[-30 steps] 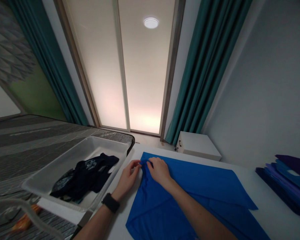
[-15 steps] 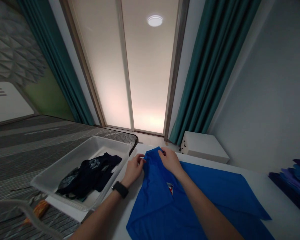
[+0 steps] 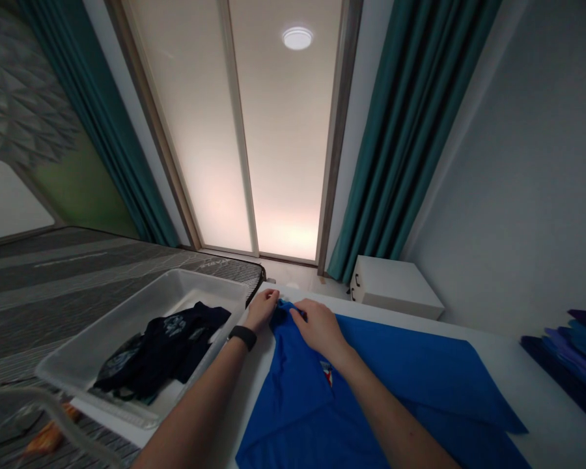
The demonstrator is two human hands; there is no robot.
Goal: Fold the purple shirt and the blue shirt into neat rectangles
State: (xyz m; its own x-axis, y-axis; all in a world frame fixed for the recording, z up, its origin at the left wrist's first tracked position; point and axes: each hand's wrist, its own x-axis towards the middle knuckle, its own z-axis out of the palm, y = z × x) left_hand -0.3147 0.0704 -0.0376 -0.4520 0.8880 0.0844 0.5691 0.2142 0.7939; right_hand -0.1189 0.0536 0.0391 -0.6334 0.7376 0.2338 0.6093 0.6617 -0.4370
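Observation:
A blue shirt [image 3: 303, 404] with a small red-and-white print lies on the white table [image 3: 498, 352], partly folded over on its left side. At the shirt's far edge, the fingers of my left hand [image 3: 262, 309] are closed on the cloth at its left corner; a black band circles that wrist. Just to the right, my right hand [image 3: 318, 326] pinches the same edge between thumb and fingers. My right forearm covers the middle of the shirt, whose right part spreads flat.
A translucent plastic bin [image 3: 73, 345] with dark clothes [image 3: 176, 345] stands to the left, close to my left forearm. A stack of folded clothes [image 3: 571, 365] sits at the far right. Beyond the table is a white cabinet [image 3: 395, 280]; a grey mattress [image 3: 24, 299] extends at left.
Both hands have shifted slightly left along the far edge of the shirt. The cloth between them is now bunched and lower. The view has moved slightly too.

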